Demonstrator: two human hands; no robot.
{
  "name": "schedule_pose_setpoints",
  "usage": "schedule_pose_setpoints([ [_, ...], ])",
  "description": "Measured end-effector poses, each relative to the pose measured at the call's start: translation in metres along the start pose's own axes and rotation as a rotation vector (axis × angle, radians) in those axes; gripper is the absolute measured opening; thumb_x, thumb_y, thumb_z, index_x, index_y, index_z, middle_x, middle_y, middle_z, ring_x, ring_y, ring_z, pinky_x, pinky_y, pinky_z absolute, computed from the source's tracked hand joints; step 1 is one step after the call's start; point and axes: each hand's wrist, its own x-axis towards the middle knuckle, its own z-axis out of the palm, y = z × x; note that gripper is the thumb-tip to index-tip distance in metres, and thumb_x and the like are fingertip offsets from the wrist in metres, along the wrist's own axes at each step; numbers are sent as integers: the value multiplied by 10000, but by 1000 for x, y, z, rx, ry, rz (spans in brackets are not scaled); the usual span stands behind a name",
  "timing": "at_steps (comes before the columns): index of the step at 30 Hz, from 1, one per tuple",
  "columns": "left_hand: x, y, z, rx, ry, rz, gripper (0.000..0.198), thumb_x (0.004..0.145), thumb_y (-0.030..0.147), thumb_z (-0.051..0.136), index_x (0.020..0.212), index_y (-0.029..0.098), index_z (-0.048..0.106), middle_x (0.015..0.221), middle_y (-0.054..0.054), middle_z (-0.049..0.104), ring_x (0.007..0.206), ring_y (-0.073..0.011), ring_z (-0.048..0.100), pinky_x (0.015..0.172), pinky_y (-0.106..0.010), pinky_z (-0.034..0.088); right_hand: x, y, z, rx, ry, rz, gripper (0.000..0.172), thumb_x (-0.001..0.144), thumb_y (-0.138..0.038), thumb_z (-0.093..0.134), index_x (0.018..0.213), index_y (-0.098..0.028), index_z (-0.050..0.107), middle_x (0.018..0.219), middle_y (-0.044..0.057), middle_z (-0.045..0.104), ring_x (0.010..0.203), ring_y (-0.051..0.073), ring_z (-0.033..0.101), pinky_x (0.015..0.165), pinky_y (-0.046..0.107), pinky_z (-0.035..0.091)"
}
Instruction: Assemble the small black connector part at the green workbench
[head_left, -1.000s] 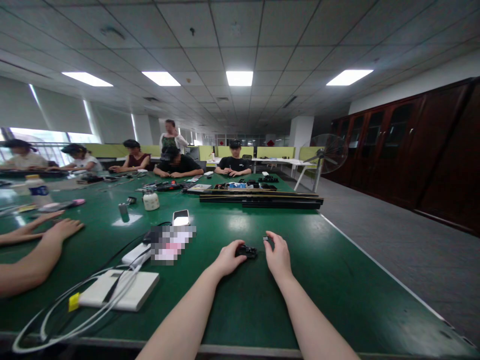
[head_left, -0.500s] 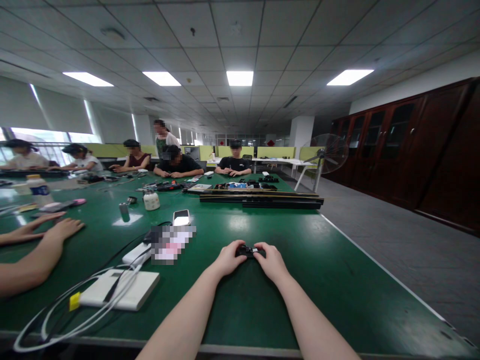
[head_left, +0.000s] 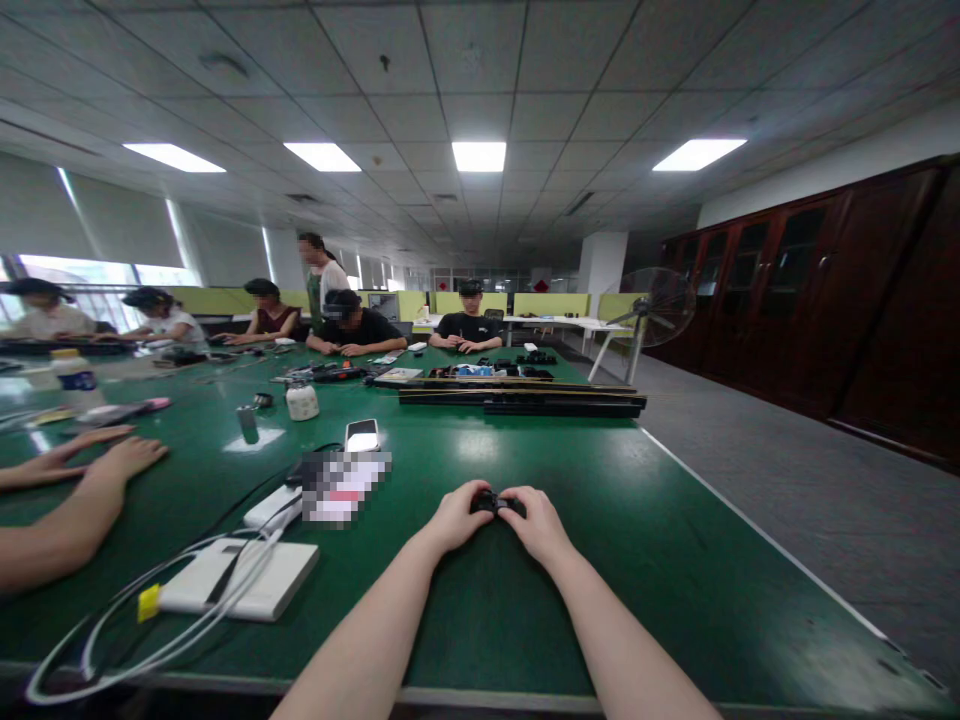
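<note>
A small black part [head_left: 495, 503] is held between my two hands, low over the green table [head_left: 645, 560]. My left hand [head_left: 456, 517] grips its left end between thumb and fingers. Around the right end, my right hand [head_left: 536, 522] is closed in the same way. The fingers cover much of the part, and its exact kind is too small to make out. Both forearms reach in from the table's front edge.
Left of my hands lie a white power bank [head_left: 277, 580] with looped white cables, a phone [head_left: 362, 436] and a white bottle [head_left: 302, 401]. A co-worker's hands [head_left: 112, 460] rest at the far left. Long black bars [head_left: 525, 397] lie across the table ahead.
My right hand has shifted slightly left, closer to my left hand. The light patch on the black part no longer shows. A standing person at the back has turned.
</note>
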Motion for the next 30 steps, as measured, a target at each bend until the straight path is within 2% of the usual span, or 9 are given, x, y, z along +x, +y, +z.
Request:
schedule_pose_setpoints([
  [4, 0, 0, 1, 4, -3, -2, 426, 693, 147, 620, 1109, 183, 538, 1101, -67, 630, 1029, -205, 585, 927, -308, 444, -2, -2, 1, -127, -31, 24, 188, 766, -277, 570, 938, -282, 644, 1046, 7, 624, 985, 195, 529, 850, 328, 395],
  [11, 0, 3, 0, 19, -14, -10, 399, 707, 179, 616, 1099, 195, 543, 1089, -55, 637, 1021, -200, 589, 917, -296, 449, -5, -8, -1, -172, -43, 18, 169, 777, -282, 561, 926, -289, 641, 1031, 12, 603, 980, 194, 513, 827, 325, 383],
  [16, 0, 3, 0, 35, -11, -11, 401, 711, 193, 613, 1106, 192, 540, 1090, -54, 635, 1018, -202, 587, 916, -297, 444, -4, -4, 2, -131, -40, 55, 204, 747, -285, 576, 943, -280, 631, 1065, 16, 595, 994, 200, 526, 837, 333, 396],
  [23, -1, 6, -2, 112, 6, 20, 398, 731, 203, 601, 1124, 175, 543, 1108, -76, 596, 1023, -212, 569, 914, -307, 436, 0, 4, 2, -30, -43, 103, 386, 704, -238, 581, 1089, -227, 562, 1087, 40, 625, 1040, 203, 547, 918, 334, 398],
  [30, 0, 2, -2, 152, -18, 33, 431, 747, 222, 596, 1169, 161, 535, 1130, -91, 588, 1051, -225, 551, 938, -327, 419, 0, 6, 3, -16, -56, 128, 382, 710, -204, 565, 1091, -235, 564, 1060, 34, 647, 1009, 196, 571, 905, 330, 416],
])
